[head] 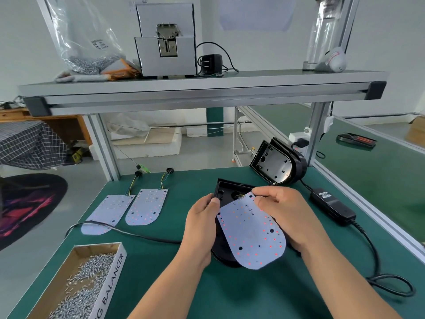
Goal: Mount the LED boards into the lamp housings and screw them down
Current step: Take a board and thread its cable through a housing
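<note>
As left hand (200, 229) grips housing (226, 192), right hand (287, 217) pinches LED board (250, 233), rounded end nearward

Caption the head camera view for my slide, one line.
Left hand grips a black lamp housing while right hand holds a white LED board over it; spare boards lie nearby.

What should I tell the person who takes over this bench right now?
Left hand grips the housing at its left edge; right hand pinches the LED board by its top edge, tilted over the housing.
Board not seated, no screws in.
Spare boards lie flat at the left; empty housings lean at the back right; box of screws near left.
Left: seat, screw down, repeat.
</note>
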Demonstrator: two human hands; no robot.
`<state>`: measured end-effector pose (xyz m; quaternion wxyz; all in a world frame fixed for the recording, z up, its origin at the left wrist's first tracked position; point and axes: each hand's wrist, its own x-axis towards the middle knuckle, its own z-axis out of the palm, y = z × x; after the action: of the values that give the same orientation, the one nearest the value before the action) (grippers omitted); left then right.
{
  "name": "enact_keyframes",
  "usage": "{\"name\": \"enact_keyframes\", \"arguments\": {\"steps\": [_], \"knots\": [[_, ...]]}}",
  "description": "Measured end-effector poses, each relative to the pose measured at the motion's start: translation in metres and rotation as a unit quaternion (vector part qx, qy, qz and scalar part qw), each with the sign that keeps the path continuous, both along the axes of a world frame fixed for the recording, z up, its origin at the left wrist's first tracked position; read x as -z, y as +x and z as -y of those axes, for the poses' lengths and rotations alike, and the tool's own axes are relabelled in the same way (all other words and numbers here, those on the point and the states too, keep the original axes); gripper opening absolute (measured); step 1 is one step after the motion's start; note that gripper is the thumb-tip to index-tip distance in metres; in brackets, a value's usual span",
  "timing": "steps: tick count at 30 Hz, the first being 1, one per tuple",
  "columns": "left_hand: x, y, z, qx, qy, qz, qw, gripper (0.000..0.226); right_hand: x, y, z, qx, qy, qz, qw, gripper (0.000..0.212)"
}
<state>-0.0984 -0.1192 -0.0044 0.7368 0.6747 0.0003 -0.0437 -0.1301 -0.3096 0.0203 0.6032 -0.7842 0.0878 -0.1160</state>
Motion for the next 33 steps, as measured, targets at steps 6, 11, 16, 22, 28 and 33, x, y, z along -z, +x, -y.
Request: {"name": "enact_keyframes", "arguments": {"steps": [6, 11, 16, 22, 28, 33], "knots": [[-0.002, -0.005, 0.006, 0.052, -0.034, -0.001, 0.998, 0.037, -0.003, 0.002, 0.006, 0.025, 0.135, 0.024, 0.990, 0.019], [0.000, -0.003, 0.003, 0.041, -0.034, -0.024, 0.998, 0.043, -0.001, -0.004, -0.002, 0.022, -0.188, 0.068, 0.980, 0.009], [-0.002, -0.003, 0.003, 0.018, 0.003, 0.019, 1.000, 0.035, -0.002, -0.016, -0.020, 0.038, -0.362, 0.101, 0.926, 0.019], [0.002, 0.002, 0.002, -0.063, 0.031, 0.042, 0.997, 0.032, -0.003, -0.011, -0.018, 0.005, -0.053, 0.058, 0.997, 0.025], [0.005, 0.002, 0.001, 0.005, -0.089, -0.031, 0.996, 0.036, 0.005, 0.000, -0.010, 0.022, 0.244, 0.041, 0.969, 0.021], [0.008, -0.001, 0.007, 0.036, -0.125, -0.049, 0.990, 0.038, 0.021, 0.006, -0.017, 0.091, 0.186, 0.127, 0.970, 0.017]]}}
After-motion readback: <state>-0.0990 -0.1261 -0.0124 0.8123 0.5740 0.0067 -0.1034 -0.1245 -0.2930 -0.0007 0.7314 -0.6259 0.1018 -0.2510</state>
